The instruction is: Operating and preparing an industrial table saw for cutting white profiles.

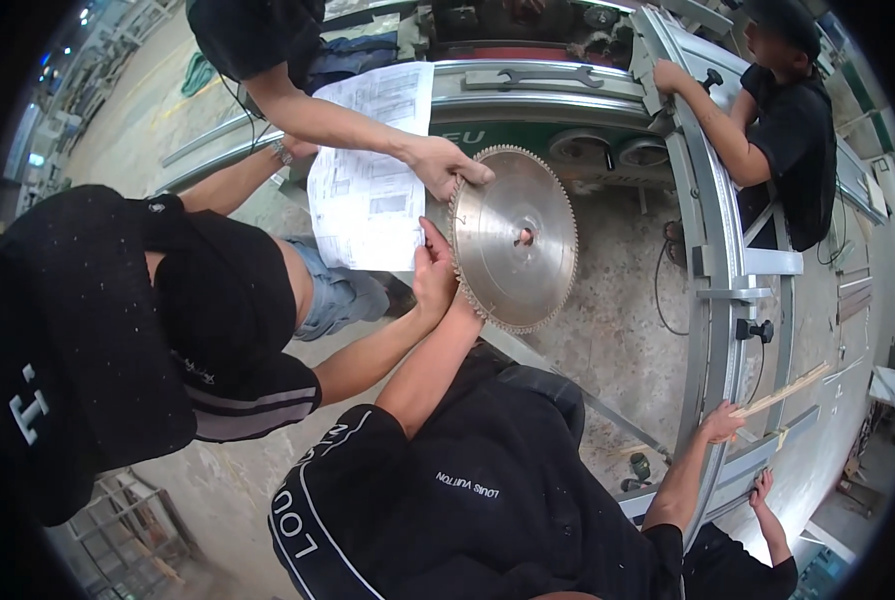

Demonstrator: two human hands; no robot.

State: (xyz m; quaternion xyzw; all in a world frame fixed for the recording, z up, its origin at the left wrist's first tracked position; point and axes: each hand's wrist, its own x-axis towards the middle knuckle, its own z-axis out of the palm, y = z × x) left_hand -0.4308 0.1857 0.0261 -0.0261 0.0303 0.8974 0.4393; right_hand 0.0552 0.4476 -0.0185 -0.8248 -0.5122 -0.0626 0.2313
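- Left hand (467, 308) mostly hidden behind the circular saw blade (501, 250); cannot tell whether spread or curled, though skin in the centre hole may belong to one of its fingers.
- Right hand (721, 424) closed around a bundle of wooden strips (783, 389), at the edge of the metal rail (725, 350).
- Blade upheld clear of the floor, between left hand behind and a co-worker's hand (436, 165) at the upper-left rim, thumb laid on the front face.
- For a sound hold, bear the weight on the flat faces or through the centre hole; keep skin off the teeth, grip lightly near the rim, and avoid knocking any tip against metal.
- Steel disc, smooth and shiny, ringed with fine, sharp teeth.
- Strips pale, thin, straight, rough at the ends.
- Just left of the blade, a limp white printed sheet (373, 190), pinched at its edge by a second co-worker's hand (434, 278).
- Farther out, a dark open-end wrench (551, 76), round metal handwheels (580, 147), and stained, mottled concrete floor (618, 280).
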